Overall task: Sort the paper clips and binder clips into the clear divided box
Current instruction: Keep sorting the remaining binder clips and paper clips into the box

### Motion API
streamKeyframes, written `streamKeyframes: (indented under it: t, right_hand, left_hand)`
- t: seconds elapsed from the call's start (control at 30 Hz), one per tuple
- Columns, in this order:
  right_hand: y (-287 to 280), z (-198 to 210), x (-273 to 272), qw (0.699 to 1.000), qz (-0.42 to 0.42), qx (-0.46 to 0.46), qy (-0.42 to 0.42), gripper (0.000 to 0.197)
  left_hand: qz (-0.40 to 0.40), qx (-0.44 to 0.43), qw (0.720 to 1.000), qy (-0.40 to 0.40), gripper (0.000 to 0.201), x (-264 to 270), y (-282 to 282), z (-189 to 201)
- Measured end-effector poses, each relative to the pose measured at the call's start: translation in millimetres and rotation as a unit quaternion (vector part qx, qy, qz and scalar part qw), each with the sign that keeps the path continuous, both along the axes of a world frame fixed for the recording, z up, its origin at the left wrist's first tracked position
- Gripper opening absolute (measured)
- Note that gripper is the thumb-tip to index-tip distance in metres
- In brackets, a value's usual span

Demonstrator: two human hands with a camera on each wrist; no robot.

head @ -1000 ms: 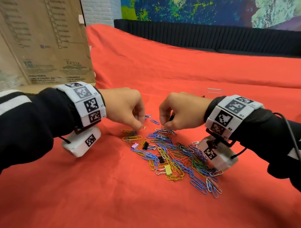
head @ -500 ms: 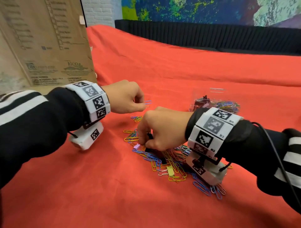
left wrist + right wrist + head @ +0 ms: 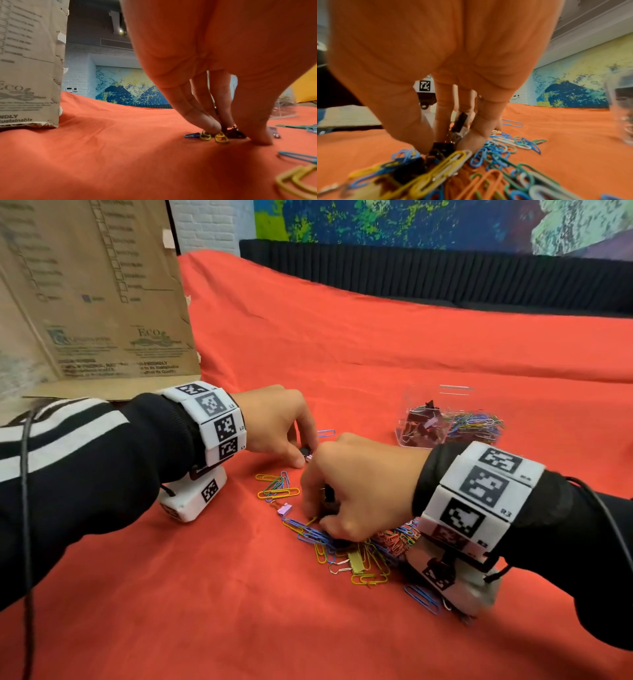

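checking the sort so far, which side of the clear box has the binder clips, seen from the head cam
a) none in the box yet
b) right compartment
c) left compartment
c: in the head view the clear divided box holds dark binder clips in its left compartment and coloured paper clips in its right.

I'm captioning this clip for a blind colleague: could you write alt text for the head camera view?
Two hands work a pile of coloured paper clips on a red cloth: the left hand pinches a small dark clip, the right hand digs into the pile. Behind sits a clear divided box, binder clips left, paper clips right.
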State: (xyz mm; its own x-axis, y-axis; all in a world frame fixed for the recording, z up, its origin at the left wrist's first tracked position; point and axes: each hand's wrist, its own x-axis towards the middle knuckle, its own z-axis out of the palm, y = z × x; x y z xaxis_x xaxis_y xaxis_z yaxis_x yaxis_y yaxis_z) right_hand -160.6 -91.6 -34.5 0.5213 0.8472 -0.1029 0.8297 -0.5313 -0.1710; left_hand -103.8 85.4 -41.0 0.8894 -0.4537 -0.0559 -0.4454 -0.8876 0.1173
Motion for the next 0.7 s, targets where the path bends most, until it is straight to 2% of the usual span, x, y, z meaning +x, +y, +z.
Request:
streamKeyframes:
  t: [0.23,0.37,0.53,0.7]
  right_hand:
    - [-34.1,10.9,19.6,0.992,-0.075,0.078,0.06,0.014]
    - [-46.2,10.8,28.1,0.99,-0.097,0.085,0.061,0.015]
    - [-42.7,9.4,27.0,0.993,-0.088,0.06,0.041,0.011]
    - [-33.4,2.2,19.3,0.998,-0.043,0.015,0.03,0.024]
  left_hand:
    - [0.031,-0.031,0.999,-0.005,0.022,0.3,0.4,0.5]
    - [0.032,-0.059,0.998,-0.006,0.019,-3.7,2.2,7.3]
    - [0.004,-0.053,0.998,0.038,0.032,-7.9,-1.7,9.3]
    - [-0.018,-0.007,0.999,0.045,0.027,-6.4,-10.0,-0.2]
